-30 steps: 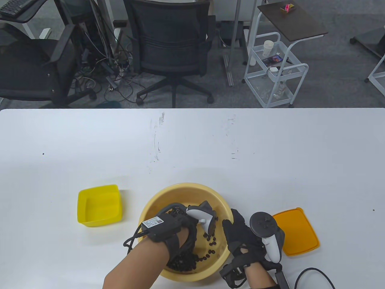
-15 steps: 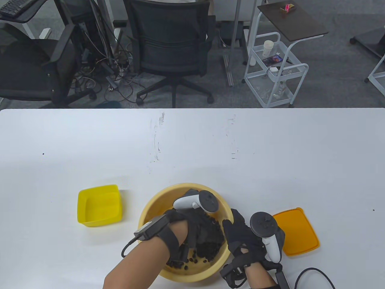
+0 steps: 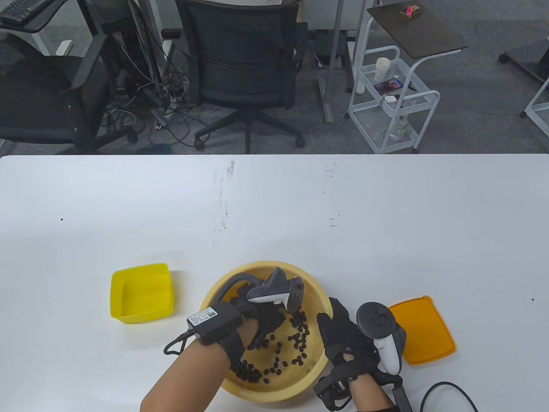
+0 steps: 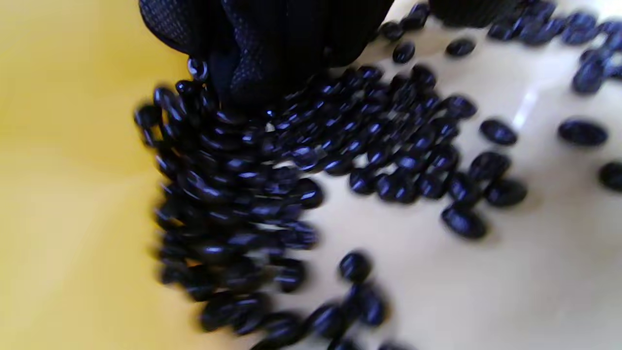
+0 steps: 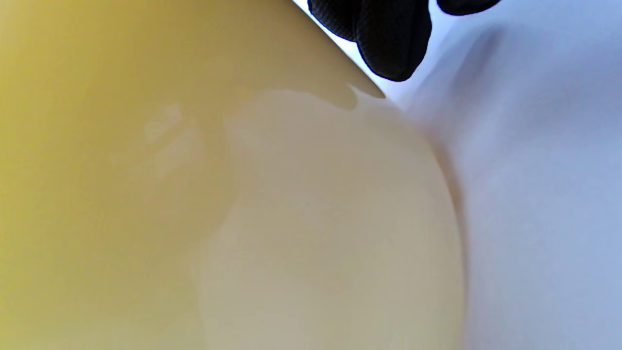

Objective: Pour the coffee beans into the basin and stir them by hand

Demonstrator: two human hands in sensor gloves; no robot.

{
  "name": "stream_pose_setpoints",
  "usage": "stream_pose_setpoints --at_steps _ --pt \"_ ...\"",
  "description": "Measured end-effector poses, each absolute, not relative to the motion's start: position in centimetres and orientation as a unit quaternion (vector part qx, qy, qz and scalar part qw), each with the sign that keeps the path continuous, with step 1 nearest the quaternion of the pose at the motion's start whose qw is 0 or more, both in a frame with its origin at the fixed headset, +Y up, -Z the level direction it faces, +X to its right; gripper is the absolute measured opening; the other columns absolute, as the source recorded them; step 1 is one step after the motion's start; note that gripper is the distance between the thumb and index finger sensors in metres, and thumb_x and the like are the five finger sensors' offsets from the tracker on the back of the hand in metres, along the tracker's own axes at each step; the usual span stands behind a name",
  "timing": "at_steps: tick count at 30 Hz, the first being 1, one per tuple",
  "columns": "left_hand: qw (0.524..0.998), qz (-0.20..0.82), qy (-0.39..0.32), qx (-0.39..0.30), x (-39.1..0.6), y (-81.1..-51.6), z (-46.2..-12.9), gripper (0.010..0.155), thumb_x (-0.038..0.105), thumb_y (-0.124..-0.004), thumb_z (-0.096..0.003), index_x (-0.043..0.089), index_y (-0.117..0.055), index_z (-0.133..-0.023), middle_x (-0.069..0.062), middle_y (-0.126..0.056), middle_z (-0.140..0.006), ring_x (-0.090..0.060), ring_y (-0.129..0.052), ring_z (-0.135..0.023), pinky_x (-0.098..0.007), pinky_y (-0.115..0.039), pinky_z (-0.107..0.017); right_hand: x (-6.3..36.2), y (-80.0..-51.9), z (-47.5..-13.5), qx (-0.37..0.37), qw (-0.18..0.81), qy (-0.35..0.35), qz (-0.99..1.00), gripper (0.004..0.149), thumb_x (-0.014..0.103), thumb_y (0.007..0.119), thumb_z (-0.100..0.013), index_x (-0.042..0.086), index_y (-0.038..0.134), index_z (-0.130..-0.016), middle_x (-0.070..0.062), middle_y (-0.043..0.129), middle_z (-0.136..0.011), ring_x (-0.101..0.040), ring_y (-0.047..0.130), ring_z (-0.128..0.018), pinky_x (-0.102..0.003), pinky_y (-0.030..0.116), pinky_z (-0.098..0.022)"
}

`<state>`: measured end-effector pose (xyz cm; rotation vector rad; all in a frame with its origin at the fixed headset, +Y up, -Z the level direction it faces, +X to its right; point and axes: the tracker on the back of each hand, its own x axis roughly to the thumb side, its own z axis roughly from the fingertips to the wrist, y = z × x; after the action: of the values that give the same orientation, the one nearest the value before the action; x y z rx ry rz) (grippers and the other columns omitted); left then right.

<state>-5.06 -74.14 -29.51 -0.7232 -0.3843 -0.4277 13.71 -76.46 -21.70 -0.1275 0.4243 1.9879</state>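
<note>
A round yellow basin (image 3: 257, 264) stands near the table's front edge, with dark coffee beans (image 3: 296, 339) spread over its floor. My left hand (image 3: 261, 311) is down inside it at the left rear. In the left wrist view its gloved fingers (image 4: 272, 43) push into a pile of beans (image 4: 252, 194) beside the yellow wall (image 4: 63, 194). My right hand (image 3: 339, 332) holds the basin's right rim, thumb over the edge and fingers outside. The right wrist view has the fingertips (image 5: 388, 34) against the basin's outer wall (image 5: 121, 170).
An empty yellow square container (image 3: 143, 292) sits left of the basin. An orange lid (image 3: 422, 330) lies flat to its right. A black cable (image 3: 450, 388) loops at the bottom right. The white table (image 3: 274, 206) stretches back to office chairs and a cart.
My left hand swept around inside the basin, first right, then back to the left rear. The beans went from a heap to a scatter. My right hand stayed on the rim.
</note>
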Motion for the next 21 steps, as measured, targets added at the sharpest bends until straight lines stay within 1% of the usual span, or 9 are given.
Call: stream_pose_setpoints --at_steps 3,5,8,11,14,17,19,20,21 --pt "0.872 -0.252 -0.156 -0.39 -4.9 -74.5 -29.4 0.071 0.054 -0.059 -0.052 0.0 -0.063 -0.098 -0.025 -0.08 -0.09 -0.037 -0.097 -0.075 -0.05 -0.068 -0.067 13.7 -76.5 -21.7 -0.054 0.524 0.177 0.831 0.064 0.044 0.051 -0.05 0.007 0.025 -0.095 -0.02 0.045 -0.097 -0.044 0.067 -0.089 -0.061 0.044 -0.067" --pt "0.857 -0.264 -0.149 -0.416 -4.8 -74.8 -29.1 0.073 0.054 -0.058 -0.0526 -0.004 -0.062 -0.097 -0.028 -0.079 -0.089 -0.039 -0.096 -0.075 -0.051 -0.067 -0.068 13.7 -76.5 -21.7 -0.054 0.525 0.178 0.83 0.064 0.045 0.051 -0.05 0.008 0.025 -0.095 -0.02 0.045 -0.098 -0.044 0.067 -0.089 -0.061 0.043 -0.067" --pt "0.842 -0.297 -0.155 -0.423 -4.5 -75.3 -28.7 0.073 0.054 -0.059 -0.0518 -0.006 -0.071 -0.091 -0.028 -0.089 -0.081 -0.038 -0.104 -0.064 -0.05 -0.067 -0.069 13.7 -76.5 -21.7 -0.053 0.525 0.178 0.83 0.064 0.045 0.051 -0.05 0.008 0.025 -0.095 -0.02 0.045 -0.098 -0.044 0.067 -0.089 -0.061 0.043 -0.067" --pt "0.814 -0.306 -0.15 -0.47 -4.5 -76.0 -28.4 0.071 0.054 -0.058 -0.0516 -0.004 -0.08 -0.086 -0.026 -0.096 -0.074 -0.037 -0.108 -0.056 -0.049 -0.069 -0.068 13.7 -76.5 -21.7 -0.053 0.525 0.178 0.831 0.064 0.045 0.051 -0.05 0.008 0.025 -0.095 -0.02 0.045 -0.098 -0.044 0.066 -0.089 -0.061 0.043 -0.067" --pt "0.791 -0.268 -0.162 -0.526 -4.5 -76.9 -27.9 0.069 0.054 -0.061 -0.05 -0.003 -0.089 -0.076 -0.025 -0.103 -0.064 -0.038 -0.112 -0.047 -0.049 -0.073 -0.064 13.7 -76.5 -21.7 -0.053 0.525 0.178 0.831 0.064 0.045 0.051 -0.05 0.008 0.025 -0.095 -0.021 0.044 -0.098 -0.044 0.066 -0.089 -0.061 0.043 -0.067" --pt "0.771 -0.186 -0.18 -0.581 -4.5 -77.6 -27.5 0.068 0.054 -0.062 -0.0489 -0.002 -0.094 -0.068 -0.023 -0.108 -0.055 -0.037 -0.114 -0.038 -0.048 -0.075 -0.062 13.7 -76.5 -21.7 -0.053 0.525 0.178 0.831 0.064 0.045 0.051 -0.05 0.008 0.025 -0.095 -0.021 0.044 -0.098 -0.045 0.066 -0.089 -0.061 0.043 -0.067" --pt "0.764 -0.117 -0.196 -0.603 -4.3 -77.7 -27.3 0.066 0.055 -0.062 -0.0487 0.001 -0.097 -0.066 -0.021 -0.11 -0.053 -0.035 -0.115 -0.036 -0.048 -0.076 -0.062 13.7 -76.5 -21.7 -0.053 0.525 0.179 0.83 0.064 0.045 0.051 -0.05 0.008 0.025 -0.095 -0.021 0.044 -0.098 -0.045 0.066 -0.089 -0.061 0.043 -0.067" --pt "0.758 -0.069 -0.208 -0.615 -4.1 -77.9 -27.1 0.066 0.055 -0.062 -0.0487 0.001 -0.096 -0.067 -0.019 -0.11 -0.054 -0.035 -0.115 -0.037 -0.048 -0.076 -0.062 13.7 -76.4 -21.7 -0.053 0.524 0.178 0.831 0.064 0.045 0.051 -0.05 0.008 0.025 -0.095 -0.021 0.044 -0.098 -0.045 0.066 -0.089 -0.061 0.043 -0.067" --pt "0.754 -0.042 -0.215 -0.62 -3.9 -78.0 -27.0 0.066 0.056 -0.062 -0.0489 0.002 -0.095 -0.069 -0.018 -0.11 -0.056 -0.034 -0.115 -0.04 -0.047 -0.076 -0.062 13.7 -76.5 -21.7 -0.053 0.525 0.178 0.831 0.064 0.045 0.051 -0.05 0.008 0.025 -0.095 -0.021 0.044 -0.098 -0.045 0.066 -0.089 -0.061 0.043 -0.067"
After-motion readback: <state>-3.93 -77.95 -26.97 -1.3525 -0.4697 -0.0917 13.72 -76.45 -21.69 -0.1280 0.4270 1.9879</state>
